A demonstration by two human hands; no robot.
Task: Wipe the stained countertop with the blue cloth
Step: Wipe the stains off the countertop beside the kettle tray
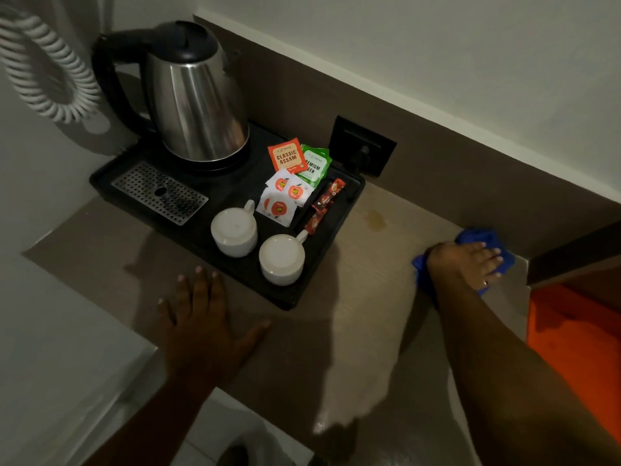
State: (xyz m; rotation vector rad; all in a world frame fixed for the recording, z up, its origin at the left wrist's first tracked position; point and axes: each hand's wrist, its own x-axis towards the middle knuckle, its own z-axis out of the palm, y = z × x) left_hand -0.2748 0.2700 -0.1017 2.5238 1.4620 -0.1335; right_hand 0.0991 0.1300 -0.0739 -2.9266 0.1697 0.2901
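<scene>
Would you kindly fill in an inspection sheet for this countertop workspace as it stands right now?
Surface: brown countertop with a yellowish stain beside the tray, not under the cloth.
Job's things: blue cloth at the far right end, pressed down by the right hand.
Clutter: black tray holding a steel kettle, two upturned white cups, tea sachets and red sticks.
Grippers: right hand flat on the cloth; left hand spread on the counter, empty.
Cables: coiled white cord at upper left.
Surroundings: dark wall socket, white wall, orange fabric at right.
</scene>
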